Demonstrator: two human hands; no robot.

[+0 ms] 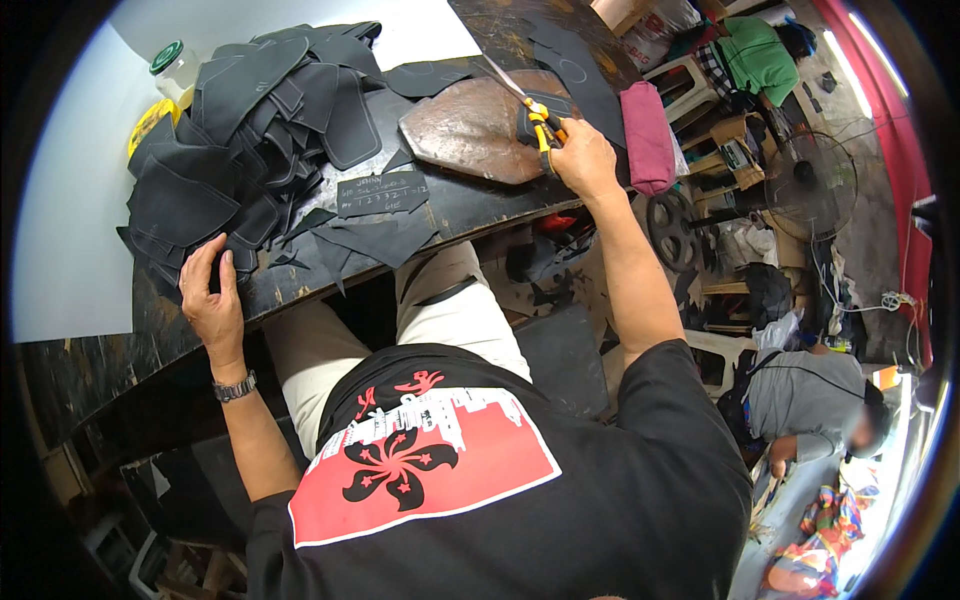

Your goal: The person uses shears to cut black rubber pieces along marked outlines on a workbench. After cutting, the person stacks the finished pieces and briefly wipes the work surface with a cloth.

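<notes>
My right hand [585, 158] grips yellow-handled scissors [528, 100], blades pointing up over a brown slab [470, 125] on the dark worktable [470, 205]. A small dark piece lies under the scissor handles. My left hand [212, 295] rests at the near table edge, fingers touching the lowest piece of a big pile of dark grey cut leather pieces [250, 130]. It holds nothing that I can see. A watch sits on my left wrist.
A green-lidded jar [172, 68] and a yellow item stand behind the pile. A pink cloth roll [648, 135] lies at the table's right end. Scraps litter the table edge. A fan [808, 185], stools and clutter fill the floor; another person [810, 400] crouches at right.
</notes>
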